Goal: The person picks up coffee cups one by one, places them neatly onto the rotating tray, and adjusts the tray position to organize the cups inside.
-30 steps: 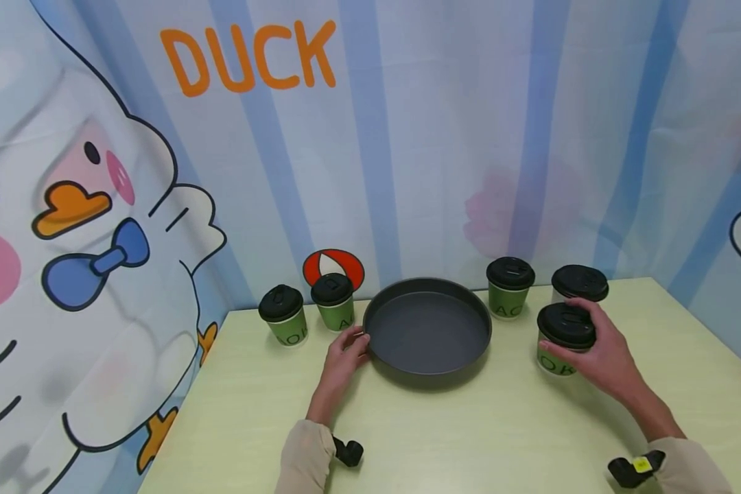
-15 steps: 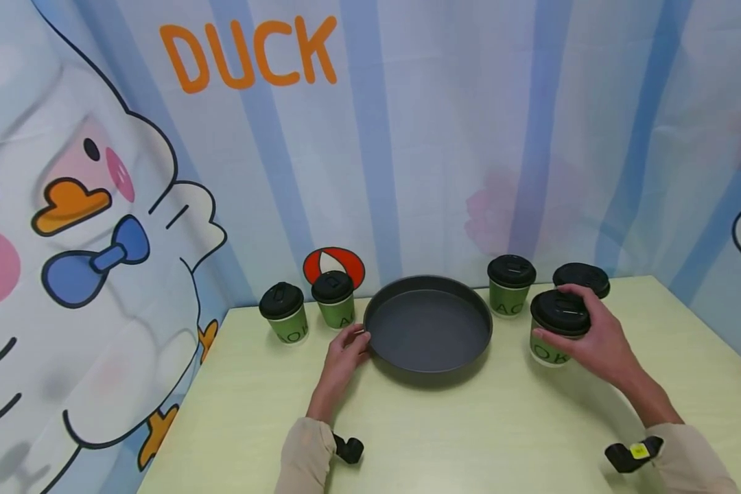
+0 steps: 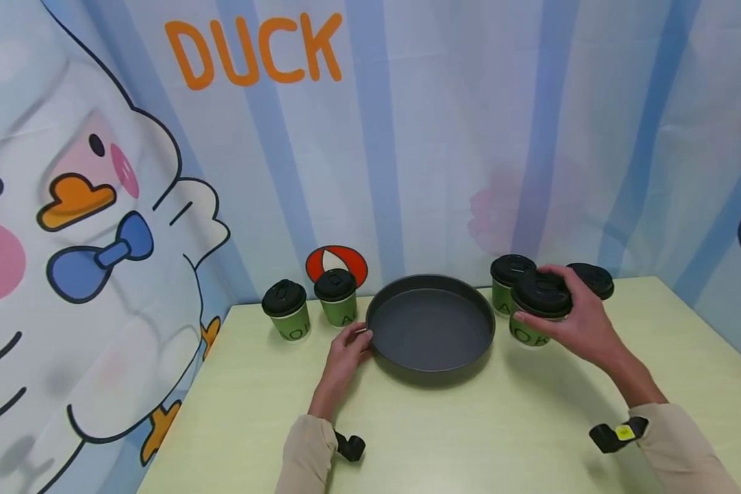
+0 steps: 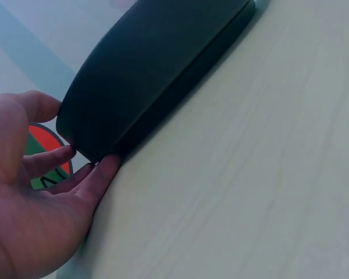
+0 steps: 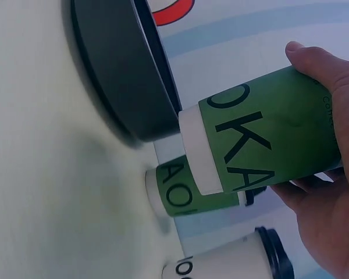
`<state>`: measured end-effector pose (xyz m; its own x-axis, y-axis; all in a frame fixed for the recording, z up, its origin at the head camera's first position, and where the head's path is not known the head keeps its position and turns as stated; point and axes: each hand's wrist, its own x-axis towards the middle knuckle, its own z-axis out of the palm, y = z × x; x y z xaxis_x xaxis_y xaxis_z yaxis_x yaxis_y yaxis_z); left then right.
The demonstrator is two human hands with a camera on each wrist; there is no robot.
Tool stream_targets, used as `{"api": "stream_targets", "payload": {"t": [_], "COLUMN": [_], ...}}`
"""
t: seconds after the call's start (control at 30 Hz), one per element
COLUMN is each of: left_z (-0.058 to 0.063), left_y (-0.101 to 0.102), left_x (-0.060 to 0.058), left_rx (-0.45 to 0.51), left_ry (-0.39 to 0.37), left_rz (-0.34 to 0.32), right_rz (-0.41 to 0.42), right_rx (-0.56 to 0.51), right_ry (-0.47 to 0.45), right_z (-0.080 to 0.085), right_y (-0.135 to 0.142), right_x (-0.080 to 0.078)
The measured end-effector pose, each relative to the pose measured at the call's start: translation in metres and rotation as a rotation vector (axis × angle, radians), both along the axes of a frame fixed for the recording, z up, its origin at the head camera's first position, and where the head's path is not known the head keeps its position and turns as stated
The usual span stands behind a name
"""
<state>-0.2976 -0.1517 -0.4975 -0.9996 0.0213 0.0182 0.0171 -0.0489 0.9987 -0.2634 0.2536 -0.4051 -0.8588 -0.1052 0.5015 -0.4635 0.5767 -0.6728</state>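
My right hand (image 3: 583,326) grips a green paper coffee cup (image 5: 267,131) with a black lid, thumb and fingers round its upper part. In the right wrist view the cup is lifted off the table and tilted, its white base close to the dark round cake pan (image 3: 429,333). With its fingertips, my left hand (image 3: 344,353) touches the pan's left outer wall; the left wrist view shows the thumb and fingers against that wall (image 4: 145,64). The pan sits on the table with nothing inside.
Two lidded green cups, one at far left (image 3: 287,315) and one beside it (image 3: 336,302), stand left of the pan. Behind the held cup are another green cup (image 5: 189,189) and a white cup (image 5: 232,261). A duck-print curtain (image 3: 432,137) closes off the pale table's (image 3: 444,432) back.
My right hand has raised the cup and carried it left towards the pan, uncovering more table to the right. The left hand stays at the pan's edge.
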Motion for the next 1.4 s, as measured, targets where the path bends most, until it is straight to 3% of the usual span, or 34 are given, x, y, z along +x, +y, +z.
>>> {"api": "stream_targets", "payload": {"t": [0.7, 1.03, 1.4], "left_z": [-0.003, -0.001, 0.000], "left_y": [-0.002, -0.001, 0.000], "left_x": [-0.005, -0.004, -0.003], "left_rx": [0.011, 0.005, -0.004], "left_ry": [-0.016, -0.027, -0.029], "left_rz": [0.001, 0.012, 0.021], "right_rz": [0.195, 0.290, 0.290], "right_rx": [-0.030, -0.059, 0.008], "right_ry": [0.000, -0.037, 0.011], "right_z": [0.013, 0.004, -0.014], "right_y": [-0.072, -0.113, -0.144], "right_x": [-0.022, -0.026, -0.028]}}
